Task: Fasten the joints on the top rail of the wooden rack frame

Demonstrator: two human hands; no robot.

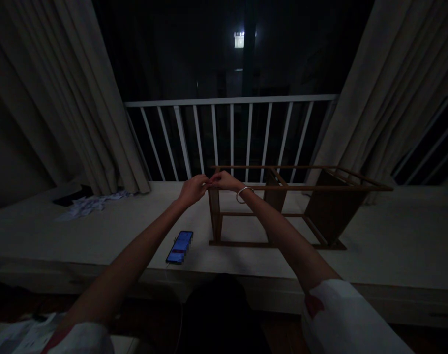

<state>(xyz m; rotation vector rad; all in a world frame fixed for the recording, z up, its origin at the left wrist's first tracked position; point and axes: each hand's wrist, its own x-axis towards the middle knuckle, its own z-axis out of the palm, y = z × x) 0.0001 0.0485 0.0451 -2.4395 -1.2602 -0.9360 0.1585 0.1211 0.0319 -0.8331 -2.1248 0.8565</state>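
Observation:
A brown wooden frame [301,189], an open furniture skeleton lying on its side, rests on a pale raised platform [98,231]. Both my hands meet at its top left corner. My left hand [193,189] is closed in a pinch right against the corner post. My right hand [224,181], with a bangle on its wrist, is also closed, its fingers touching the left hand's fingertips. Whatever small thing they pinch is too dark and tiny to make out.
A lit phone [180,247] with a cable lies on the platform left of the frame. Crumpled papers [89,204] sit at the far left. White railing [231,137] and curtains [386,93] stand behind. More papers [20,334] lie at bottom left.

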